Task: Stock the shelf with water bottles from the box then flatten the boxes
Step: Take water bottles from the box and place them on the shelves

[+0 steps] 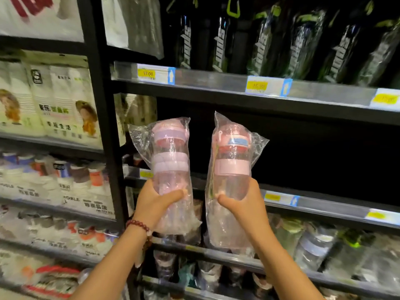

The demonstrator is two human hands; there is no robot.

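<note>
**Two hands, two wrapped bottles at the dark shelf**

Head view: the left hand (157, 201) reaches up from the lower left, forearm slanting toward the shelving, a bead bracelet (138, 225) on the wrist. Its fingers wrap behind the left bottle (171, 167) and the thumb lies across the front, so it grips the bottle around the lower body. The right hand (240, 202) comes up from the lower right in a mirrored pose, thumb across the front, fingers curled round the right bottle (232, 167).

Both bottles are pink, each sealed in a clear plastic bag. Each stands nearly upright, long axis vertical, cap end up and base down below the hand; the left one leans slightly left at the top. They are side by side, near each other but apart, held in front of the dark shelf (303, 148), above its front rail (324, 205).

Black bottles (266, 40) line the shelf above, with price tags (267, 85) on its edge. Wrapped goods fill the shelves below and to the left.
</note>
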